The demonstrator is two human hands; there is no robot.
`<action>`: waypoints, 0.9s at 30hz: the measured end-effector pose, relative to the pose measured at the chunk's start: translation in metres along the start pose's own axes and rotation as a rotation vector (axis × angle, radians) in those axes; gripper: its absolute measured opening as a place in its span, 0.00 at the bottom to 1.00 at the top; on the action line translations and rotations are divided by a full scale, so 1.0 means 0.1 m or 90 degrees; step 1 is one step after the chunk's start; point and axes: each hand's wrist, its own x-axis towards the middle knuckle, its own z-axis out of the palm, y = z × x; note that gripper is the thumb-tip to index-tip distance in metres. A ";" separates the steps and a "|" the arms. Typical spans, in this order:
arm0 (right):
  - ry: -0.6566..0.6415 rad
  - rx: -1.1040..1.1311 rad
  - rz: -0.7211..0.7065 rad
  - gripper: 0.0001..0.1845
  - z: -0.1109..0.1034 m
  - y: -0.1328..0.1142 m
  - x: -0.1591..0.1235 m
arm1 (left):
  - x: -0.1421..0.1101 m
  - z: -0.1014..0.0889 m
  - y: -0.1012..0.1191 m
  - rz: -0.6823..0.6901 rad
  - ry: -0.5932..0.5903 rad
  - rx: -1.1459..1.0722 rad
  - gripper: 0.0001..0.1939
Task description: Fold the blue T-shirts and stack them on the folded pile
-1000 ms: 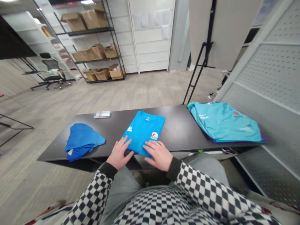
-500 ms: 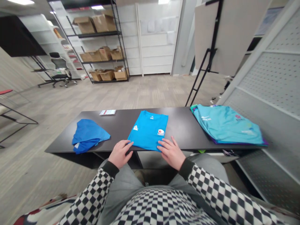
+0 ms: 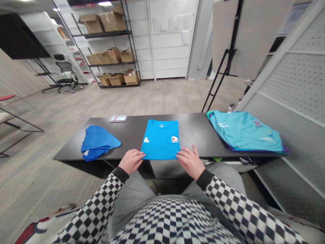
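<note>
A bright blue T-shirt [image 3: 161, 144], folded into a neat rectangle, lies on the dark table in front of me. Its collar points away, and a white logo and a round badge show on its front. At the near left corner, my left hand [image 3: 132, 160] is closed on the shirt's edge, fingers pressed together. My right hand [image 3: 191, 162] grips the near right corner, its outer finger lifted. The thumbs are mostly out of sight.
On the dark table [image 3: 132, 135], a crumpled blue garment [image 3: 98, 142] lies left, and a stack of folded shirts [image 3: 250, 132] with a turquoise one on top lies right. A small flat item [image 3: 118, 118] rests at the far edge. A perforated panel [image 3: 299, 88] stands right.
The T-shirt has been turned from a slant to lie square with the table. My fingers have closed on its near corners, and my right hand has shifted slightly right.
</note>
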 end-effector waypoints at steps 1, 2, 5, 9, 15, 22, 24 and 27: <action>-0.002 -0.006 0.001 0.15 -0.06 0.04 -0.03 | 0.00 0.00 0.06 0.011 0.012 -0.001 0.14; -0.003 -0.012 0.002 0.16 -0.11 0.08 -0.06 | 0.01 0.00 0.11 0.019 0.021 -0.003 0.14; 0.004 -0.022 0.005 0.16 -0.21 0.17 -0.10 | 0.05 0.00 0.22 0.018 0.041 -0.003 0.13; 0.008 -0.015 0.002 0.15 -0.22 0.22 -0.13 | 0.08 -0.02 0.33 0.011 0.064 -0.008 0.11; 0.037 0.031 0.039 0.12 -0.22 0.25 -0.11 | 0.18 -0.17 0.48 0.002 0.105 -0.044 0.08; 0.049 0.018 0.018 0.09 -0.91 0.13 0.02 | 0.45 -0.82 0.81 0.049 0.115 -0.061 0.10; 0.040 0.002 0.027 0.09 -1.26 0.03 0.05 | 0.56 -1.11 0.97 0.053 0.117 -0.061 0.12; 0.025 -0.029 0.059 0.09 -1.83 -0.12 0.10 | 0.82 -1.53 1.20 0.062 0.119 -0.052 0.12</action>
